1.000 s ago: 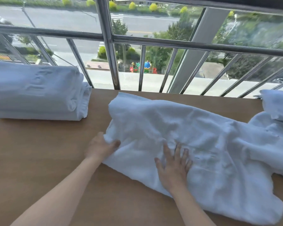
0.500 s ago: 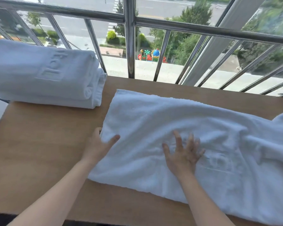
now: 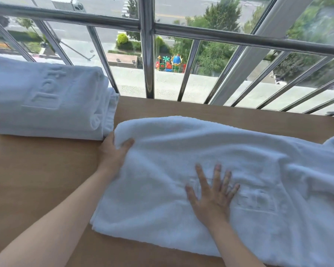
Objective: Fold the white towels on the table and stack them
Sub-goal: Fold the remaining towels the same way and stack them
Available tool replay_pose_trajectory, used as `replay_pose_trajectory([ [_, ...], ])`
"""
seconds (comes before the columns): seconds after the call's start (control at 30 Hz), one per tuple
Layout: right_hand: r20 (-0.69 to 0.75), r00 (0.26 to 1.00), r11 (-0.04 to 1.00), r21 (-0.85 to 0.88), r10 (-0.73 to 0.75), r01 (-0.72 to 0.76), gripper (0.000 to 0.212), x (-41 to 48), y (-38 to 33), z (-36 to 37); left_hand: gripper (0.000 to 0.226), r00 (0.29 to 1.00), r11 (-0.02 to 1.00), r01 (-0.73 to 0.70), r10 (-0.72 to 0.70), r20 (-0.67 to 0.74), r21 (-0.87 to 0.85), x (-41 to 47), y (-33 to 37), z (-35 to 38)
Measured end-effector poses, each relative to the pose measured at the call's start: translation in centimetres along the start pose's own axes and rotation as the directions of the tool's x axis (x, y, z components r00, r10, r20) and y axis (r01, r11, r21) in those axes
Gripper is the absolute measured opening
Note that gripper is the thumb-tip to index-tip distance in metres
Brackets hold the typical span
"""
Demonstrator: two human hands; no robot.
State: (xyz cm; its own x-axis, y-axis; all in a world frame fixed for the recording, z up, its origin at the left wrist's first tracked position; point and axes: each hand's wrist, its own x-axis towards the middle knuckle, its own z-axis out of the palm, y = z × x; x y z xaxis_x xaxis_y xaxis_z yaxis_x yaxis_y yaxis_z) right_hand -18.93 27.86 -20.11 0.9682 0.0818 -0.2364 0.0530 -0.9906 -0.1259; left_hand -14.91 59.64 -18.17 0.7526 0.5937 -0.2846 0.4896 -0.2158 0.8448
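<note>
Left hand [image 3: 112,153]: we gripped the spread towel's [image 3: 181,155] ten-o'clock corner, thumb on top.
Right hand [image 3: 210,199]: fingers splayed wide, we pressed the towel's middle.
Spread towel: lay on the wooden table [image 3: 37,170], centre to three o'clock.
Folded towels [image 3: 46,99]: stacked at ten o'clock.

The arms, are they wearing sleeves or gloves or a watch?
No. The left hand and right hand are bare, without gloves, and no ring shows. The left forearm and right forearm are bare too: no sleeve, watch or bracelet as far as the view reaches.
</note>
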Motion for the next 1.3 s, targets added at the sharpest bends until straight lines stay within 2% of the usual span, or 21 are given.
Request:
replay_pose_trajectory([
  [0.1, 0.020, 0.999, 0.998, -0.048, -0.036, 0.037, 0.073, 0.0, -0.3, -0.2, 0.028, 0.997, 0.997, 0.074, -0.074, -0.007, -0.039, -0.2, -0.9, -0.1],
  [0.2, 0.070, 0.997, 0.996, -0.071, -0.045, 0.050, 0.072, 0.2, -0.3, -0.6, 0.045, 0.992, 0.992, 0.124, -0.124, -0.003, 0.006, 1.7, 0.5, 0.3],
  [0.27, 0.089, 0.995, 0.997, -0.059, -0.045, 0.050, 0.071, -0.1, -0.1, -0.9, 0.039, 0.993, 0.993, 0.114, -0.113, 0.041, -0.026, 2.8, 1.6, 0.7],
  [0.37, 0.092, 0.994, 0.996, -0.063, -0.056, 0.062, 0.072, -0.5, 0.3, -1.1, 0.018, 0.986, 0.979, 0.063, -0.031, 0.163, -0.194, 3.2, 3.3, 1.0],
  [0.47, 0.086, 0.995, 0.996, -0.076, -0.047, 0.053, 0.073, -0.7, 0.5, -1.1, 0.024, 0.967, 0.915, 0.019, 0.086, 0.241, -0.402, 2.9, 4.5, 0.5],
  [0.53, 0.073, 0.996, 0.997, -0.067, -0.045, 0.050, 0.073, -0.7, 0.4, -1.1, 0.028, 0.976, 0.876, 0.020, 0.088, 0.201, -0.481, 2.6, 4.1, 0.2],
  [0.57, 0.068, 0.997, 0.997, -0.069, -0.042, 0.046, 0.073, -0.7, 0.3, -1.0, 0.030, 0.985, 0.896, 0.007, 0.070, 0.157, -0.444, 2.4, 3.7, 0.1],
  [0.63, 0.065, 0.997, 0.995, -0.092, -0.037, 0.043, 0.074, -0.6, 0.2, -1.0, 0.033, 0.995, 0.988, -0.030, 0.044, 0.092, -0.153, 2.2, 2.8, 0.2],
  [0.7, 0.069, 0.997, 0.993, -0.109, -0.035, 0.043, 0.074, -0.6, 0.2, -0.9, 0.050, 0.996, 0.988, -0.067, 0.058, 0.068, 0.137, 2.2, 2.3, 0.3],
  [0.73, 0.064, 0.997, 0.992, -0.116, -0.034, 0.041, 0.074, -0.5, 0.2, -0.9, 0.063, 0.993, 0.979, -0.097, 0.083, 0.081, 0.180, 2.1, 2.3, 0.4],
  [0.8, 0.062, 0.998, 0.992, -0.116, -0.033, 0.040, 0.074, -0.4, 0.2, -0.9, 0.076, 0.989, 0.971, -0.130, 0.113, 0.095, 0.201, 1.6, 2.5, 0.7],
  [0.83, 0.063, 0.997, 0.993, -0.110, -0.034, 0.041, 0.074, -0.5, 0.1, -0.9, 0.076, 0.990, 0.972, -0.126, 0.112, 0.081, 0.199, 1.3, 2.4, 0.9],
  [0.97, 0.045, 0.998, 0.994, -0.103, -0.032, 0.037, 0.075, -0.5, 0.1, -0.8, 0.052, 0.994, 0.979, -0.085, 0.096, -0.053, 0.184, 1.1, 3.0, 1.6],
  [1.07, 0.038, 0.999, 0.994, -0.097, -0.039, 0.043, 0.075, -0.5, 0.2, -0.8, 0.039, 0.968, 0.944, -0.180, 0.219, -0.118, 0.278, 2.4, 4.4, 2.3],
  [1.13, 0.029, 0.998, 0.996, -0.077, -0.047, 0.049, 0.075, -0.6, 0.1, -0.7, 0.049, 0.959, 0.899, -0.208, 0.265, -0.100, 0.385, 3.1, 5.0, 2.5],
  [1.2, 0.017, 0.999, 0.997, -0.058, -0.046, 0.047, 0.075, -0.6, 0.1, -0.7, 0.072, 0.962, 0.866, -0.208, 0.264, -0.063, 0.455, 3.1, 5.1, 2.6],
  [1.23, 0.013, 0.999, 0.998, -0.054, -0.043, 0.044, 0.076, -0.6, 0.1, -0.7, 0.079, 0.955, 0.854, -0.238, 0.293, -0.050, 0.462, 2.8, 5.1, 2.6],
  [1.3, 0.011, 0.999, 0.997, -0.057, -0.042, 0.043, 0.076, -0.5, 0.2, -0.7, 0.075, 0.898, 0.790, -0.390, 0.440, 0.007, 0.474, 1.2, 4.8, 3.0],
])
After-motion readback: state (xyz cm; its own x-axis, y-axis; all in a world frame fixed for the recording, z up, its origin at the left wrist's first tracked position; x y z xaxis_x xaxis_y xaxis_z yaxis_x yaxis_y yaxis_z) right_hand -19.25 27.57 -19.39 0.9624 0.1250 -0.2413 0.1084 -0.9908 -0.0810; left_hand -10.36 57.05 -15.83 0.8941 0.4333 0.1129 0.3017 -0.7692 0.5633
